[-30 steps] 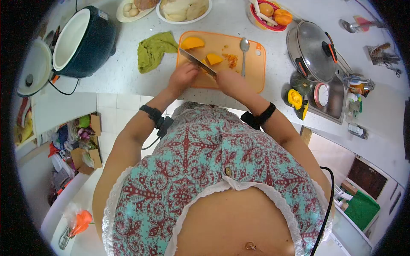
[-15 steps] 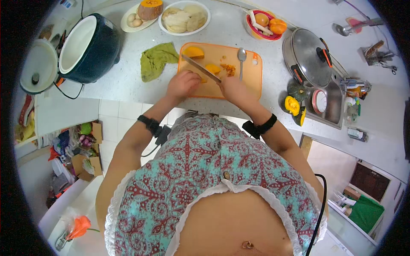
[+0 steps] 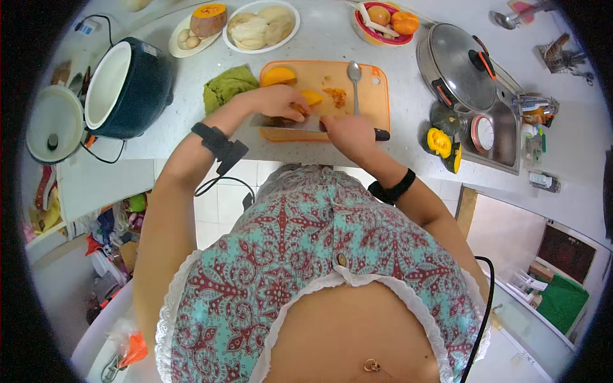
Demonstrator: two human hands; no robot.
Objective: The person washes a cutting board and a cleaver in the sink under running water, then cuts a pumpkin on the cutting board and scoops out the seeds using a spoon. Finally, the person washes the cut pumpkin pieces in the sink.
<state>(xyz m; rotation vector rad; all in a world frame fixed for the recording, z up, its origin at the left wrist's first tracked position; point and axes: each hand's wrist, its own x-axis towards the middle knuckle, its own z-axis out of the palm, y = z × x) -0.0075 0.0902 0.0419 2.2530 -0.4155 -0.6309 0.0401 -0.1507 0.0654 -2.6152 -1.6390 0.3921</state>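
My right hand (image 3: pixel 352 136) is closed around a kitchen knife, its black handle end sticking out to the right. The knife blade (image 3: pixel 281 133) lies flat and points left along the near edge of the orange-rimmed cutting board (image 3: pixel 373 108). Just above the blade, my left hand (image 3: pixel 279 102) has its fingers curled down on a small piece of pumpkin, mostly hidden by them. Beside those fingertips sits a cut pumpkin piece (image 3: pixel 311 97). A larger pumpkin wedge (image 3: pixel 278 76) rests at the board's upper left. Scraped pumpkin pulp (image 3: pixel 336 97) and a metal spoon (image 3: pixel 355 80) are on the right half.
A crumpled green cloth (image 3: pixel 223 89) touches the board's left side. Behind are a plate (image 3: pixel 176 46) with pumpkin and eggs, a white bowl (image 3: pixel 295 29) of pale food and a red basket (image 3: pixel 359 29). A dark pot (image 3: pixel 150 89) stands left; a lidded pan (image 3: pixel 453 64) and cut squash (image 3: pixel 438 142) stand right.
The knife has turned from slanting across the board to lying along its near edge. My left hand has moved up and right, with the forearm now across the cloth. The view has shifted slightly.
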